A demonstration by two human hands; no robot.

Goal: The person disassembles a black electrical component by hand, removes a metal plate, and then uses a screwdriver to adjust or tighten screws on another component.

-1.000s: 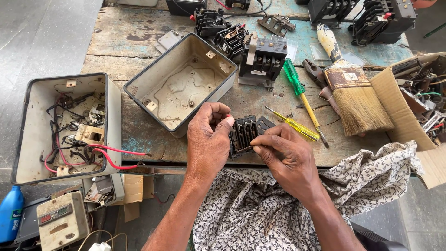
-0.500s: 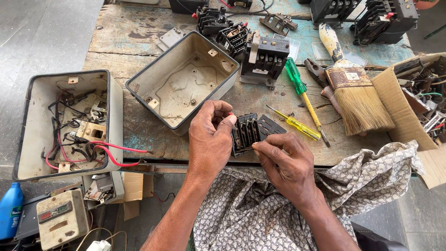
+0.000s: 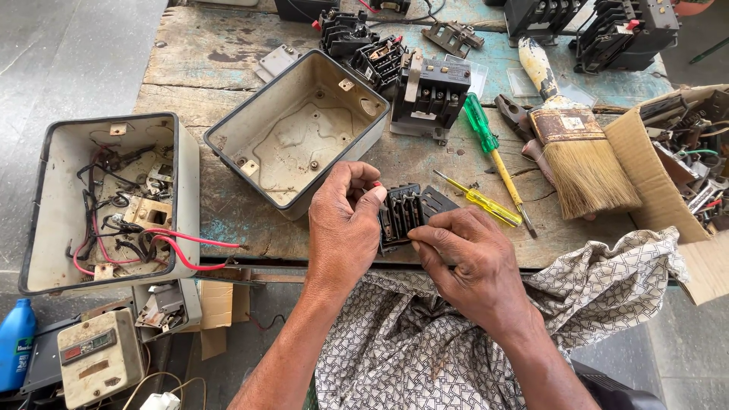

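Fingers [image 3: 357,193] of the left hand [image 3: 342,228] are curled tight around the left end of a small black ribbed electrical block [image 3: 406,212], thumb and forefinger pinching its upper corner. The right hand [image 3: 467,258] closes on the same block from below and to the right, its fingers [image 3: 425,237] pressed against the lower edge, so both hands grasp the part between them. The block is held just above the near edge of the worn wooden tabletop [image 3: 228,68], over a patterned cloth [image 3: 395,349] that lies across the person's lap.

Just beyond the hands sits an empty grey metal box [image 3: 300,133], tilted with its open side up. Left of it, hanging off the tabletop's edge, a second grey box [image 3: 53,201] holds black and red wires. Right of the hands lie a yellow-handled screwdriver [image 3: 482,201] and a green-handled screwdriver [image 3: 490,148], close together, then a wide paintbrush [image 3: 569,144] with pale bristles. A black contactor unit [image 3: 433,95] stands behind the empty box. A cardboard carton [image 3: 668,152] of loose parts sits at the far right. A blue bottle [image 3: 15,342] stands on the floor at lower left.
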